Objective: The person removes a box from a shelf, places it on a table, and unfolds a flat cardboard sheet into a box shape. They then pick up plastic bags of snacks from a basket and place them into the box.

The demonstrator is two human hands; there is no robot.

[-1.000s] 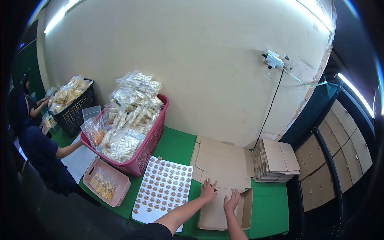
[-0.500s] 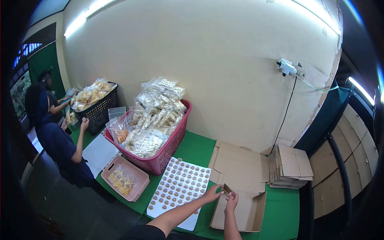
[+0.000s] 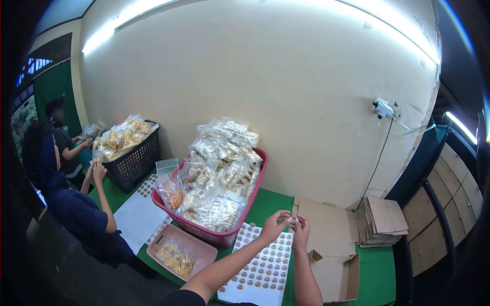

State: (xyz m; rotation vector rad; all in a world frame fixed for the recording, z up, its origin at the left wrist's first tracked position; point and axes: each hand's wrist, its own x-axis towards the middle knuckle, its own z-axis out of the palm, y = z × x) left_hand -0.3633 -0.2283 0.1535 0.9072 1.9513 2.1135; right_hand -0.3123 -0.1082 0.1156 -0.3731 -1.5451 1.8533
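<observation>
Both of my hands are raised together above the table. My left hand point(image 3: 274, 225) and my right hand point(image 3: 300, 229) meet at the fingertips and pinch something very small between them; I cannot make out what it is. Below them lies a white sheet of round brown stickers point(image 3: 265, 268) on the green table point(image 3: 380, 270). To the right of the sheet sits a flat open cardboard box point(image 3: 334, 257).
A red basket point(image 3: 219, 235) heaped with bagged snacks stands left of my hands, a pink tray point(image 3: 176, 252) in front of it. A stack of flat cardboard point(image 3: 382, 220) sits at the right by the wall. Two people stand at the left near a black basket point(image 3: 131, 158).
My hands have left the cardboard box, passed the sticker sheet and risen together in front of me. The view has swung to the left. A person at the left has raised both hands.
</observation>
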